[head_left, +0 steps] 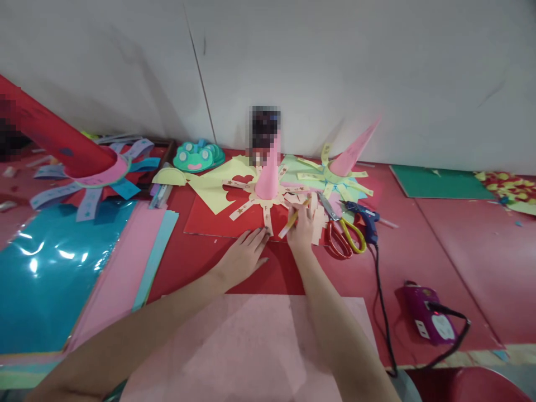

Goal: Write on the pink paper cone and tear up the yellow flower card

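Note:
A yellow pen (290,223) with a whitish end is gripped in my right hand (302,224), beside a pink paper cone (268,181). Cream paper strips with small brown marks spread out from the cone's base, over a red sheet (205,215). My left hand (245,251) lies flat with its fingers stretched out, the fingertips at the lower end of the front strip (267,215). Just right of my right hand are scissors (345,234) with one red and one yellow handle. Pale paper pieces (319,223) lie partly hidden behind that hand.
A second pink cone (354,151) with yellow strips stands behind the blue glue gun (365,218), whose cord reaches a purple power adapter (429,315). At left are a red cone (71,142) with blue strips, a glossy blue sheet (58,279) and green frog cutouts (195,156).

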`<control>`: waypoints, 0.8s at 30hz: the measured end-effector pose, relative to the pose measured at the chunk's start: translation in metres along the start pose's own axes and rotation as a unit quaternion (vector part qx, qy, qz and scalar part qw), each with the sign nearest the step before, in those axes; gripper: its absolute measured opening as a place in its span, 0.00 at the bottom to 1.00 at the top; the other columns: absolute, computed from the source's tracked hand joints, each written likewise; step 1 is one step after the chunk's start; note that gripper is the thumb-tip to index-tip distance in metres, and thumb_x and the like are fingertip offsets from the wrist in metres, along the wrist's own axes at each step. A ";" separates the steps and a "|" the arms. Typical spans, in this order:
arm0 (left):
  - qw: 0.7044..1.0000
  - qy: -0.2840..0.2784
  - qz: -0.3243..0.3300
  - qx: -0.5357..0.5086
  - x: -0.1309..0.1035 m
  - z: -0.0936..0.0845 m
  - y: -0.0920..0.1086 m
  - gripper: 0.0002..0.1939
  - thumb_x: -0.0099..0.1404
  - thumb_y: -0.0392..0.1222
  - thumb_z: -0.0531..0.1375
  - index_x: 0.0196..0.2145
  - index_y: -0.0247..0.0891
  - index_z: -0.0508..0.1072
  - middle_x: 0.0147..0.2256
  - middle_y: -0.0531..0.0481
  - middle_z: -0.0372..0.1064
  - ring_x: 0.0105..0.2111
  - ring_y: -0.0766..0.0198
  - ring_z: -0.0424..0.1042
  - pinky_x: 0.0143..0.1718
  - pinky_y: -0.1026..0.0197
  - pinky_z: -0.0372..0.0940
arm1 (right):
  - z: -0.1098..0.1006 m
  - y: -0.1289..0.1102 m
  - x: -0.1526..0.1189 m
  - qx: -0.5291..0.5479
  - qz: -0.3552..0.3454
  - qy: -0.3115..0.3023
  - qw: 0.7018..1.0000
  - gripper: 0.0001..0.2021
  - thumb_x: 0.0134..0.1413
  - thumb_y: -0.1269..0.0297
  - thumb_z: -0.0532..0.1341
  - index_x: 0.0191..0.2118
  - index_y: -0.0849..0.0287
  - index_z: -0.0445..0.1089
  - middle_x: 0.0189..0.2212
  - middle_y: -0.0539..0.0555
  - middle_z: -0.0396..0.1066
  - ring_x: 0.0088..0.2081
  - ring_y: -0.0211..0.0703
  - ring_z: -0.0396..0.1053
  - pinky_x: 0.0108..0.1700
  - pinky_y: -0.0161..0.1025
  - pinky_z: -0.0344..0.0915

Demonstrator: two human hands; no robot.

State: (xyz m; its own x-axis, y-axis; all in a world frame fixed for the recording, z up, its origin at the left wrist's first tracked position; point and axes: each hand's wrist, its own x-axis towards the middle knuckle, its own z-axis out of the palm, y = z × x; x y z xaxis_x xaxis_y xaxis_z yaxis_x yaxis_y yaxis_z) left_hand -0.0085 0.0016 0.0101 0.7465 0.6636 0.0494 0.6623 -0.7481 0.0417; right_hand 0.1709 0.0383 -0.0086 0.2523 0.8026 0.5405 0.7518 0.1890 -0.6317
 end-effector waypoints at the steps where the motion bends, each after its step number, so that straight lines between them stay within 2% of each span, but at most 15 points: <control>1: 1.000 -0.004 0.000 0.000 0.000 0.000 0.000 0.25 0.69 0.46 0.44 0.59 0.28 0.57 0.60 0.39 0.54 0.60 0.53 0.54 0.59 0.51 0.52 | -0.001 0.004 0.001 -0.007 0.021 0.015 1.000 0.09 0.58 0.63 0.52 0.38 0.57 0.67 0.34 0.57 0.71 0.35 0.44 0.66 0.38 0.41 0.65; 4: 1.000 -0.013 -0.002 0.001 -0.001 0.001 0.000 0.25 0.69 0.45 0.45 0.59 0.28 0.57 0.60 0.39 0.53 0.60 0.53 0.53 0.59 0.52 0.52 | -0.002 0.013 0.004 -0.013 0.063 0.003 0.998 0.07 0.55 0.64 0.54 0.35 0.56 0.68 0.32 0.55 0.72 0.34 0.44 0.66 0.36 0.40 0.64; 7: 1.000 -0.009 -0.002 -0.004 -0.002 0.002 0.001 0.25 0.69 0.46 0.45 0.59 0.28 0.57 0.60 0.39 0.54 0.60 0.53 0.53 0.59 0.51 0.52 | -0.002 0.016 0.004 -0.013 0.066 -0.023 0.997 0.07 0.55 0.65 0.53 0.35 0.56 0.68 0.30 0.53 0.72 0.32 0.43 0.65 0.35 0.39 0.64; 9: 1.000 0.002 0.000 -0.016 -0.001 0.000 0.000 0.25 0.69 0.47 0.46 0.58 0.29 0.58 0.59 0.39 0.55 0.59 0.53 0.54 0.59 0.51 0.52 | -0.001 0.015 0.003 -0.020 0.055 -0.010 0.998 0.07 0.55 0.65 0.53 0.35 0.56 0.69 0.29 0.53 0.70 0.31 0.42 0.64 0.34 0.38 0.63; 12: 0.999 0.028 -0.011 -0.039 0.004 -0.005 -0.007 0.24 0.68 0.48 0.46 0.56 0.30 0.61 0.56 0.39 0.61 0.56 0.54 0.61 0.55 0.52 0.58 | -0.001 0.012 0.001 -0.024 0.011 -0.002 1.000 0.07 0.55 0.66 0.54 0.35 0.56 0.69 0.27 0.53 0.67 0.31 0.42 0.63 0.35 0.39 0.64; 14: 0.996 0.061 -0.045 -0.041 0.009 -0.009 -0.015 0.22 0.68 0.46 0.47 0.54 0.31 0.63 0.53 0.39 0.64 0.53 0.55 0.64 0.52 0.54 0.61 | 0.000 0.010 0.001 -0.027 -0.022 -0.014 0.999 0.08 0.55 0.68 0.53 0.36 0.56 0.69 0.27 0.53 0.67 0.31 0.42 0.63 0.36 0.39 0.64; 17: 0.987 0.118 -0.107 -0.021 0.017 -0.012 -0.030 0.18 0.68 0.44 0.47 0.49 0.32 0.67 0.51 0.39 0.66 0.52 0.53 0.64 0.52 0.51 0.61 | 0.001 0.008 0.002 -0.045 -0.065 -0.019 0.997 0.07 0.53 0.70 0.54 0.34 0.57 0.69 0.25 0.53 0.66 0.30 0.42 0.62 0.34 0.38 0.64; 20: 0.985 0.129 -0.116 -0.008 0.022 -0.011 -0.040 0.17 0.68 0.43 0.48 0.47 0.32 0.69 0.48 0.40 0.68 0.51 0.53 0.65 0.52 0.50 0.60 | 0.003 0.006 0.002 -0.060 -0.107 -0.024 0.992 0.07 0.53 0.70 0.54 0.32 0.58 0.69 0.23 0.53 0.66 0.28 0.42 0.62 0.33 0.38 0.63; 24: 0.984 0.125 -0.125 0.019 0.025 -0.010 -0.041 0.18 0.68 0.43 0.47 0.47 0.31 0.70 0.48 0.39 0.69 0.51 0.52 0.64 0.55 0.48 0.56 | 0.005 0.002 0.000 -0.057 -0.154 -0.060 0.985 0.05 0.53 0.69 0.55 0.33 0.58 0.69 0.23 0.52 0.69 0.30 0.43 0.63 0.36 0.39 0.62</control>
State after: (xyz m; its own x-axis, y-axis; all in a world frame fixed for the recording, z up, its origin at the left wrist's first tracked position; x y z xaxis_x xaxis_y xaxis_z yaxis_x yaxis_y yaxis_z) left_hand -0.0180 0.0491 0.0191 0.5235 0.8026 0.2861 0.8290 -0.5573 0.0464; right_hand 0.1689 0.0414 -0.0126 -0.0669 0.7802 0.6219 0.8463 0.3745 -0.3789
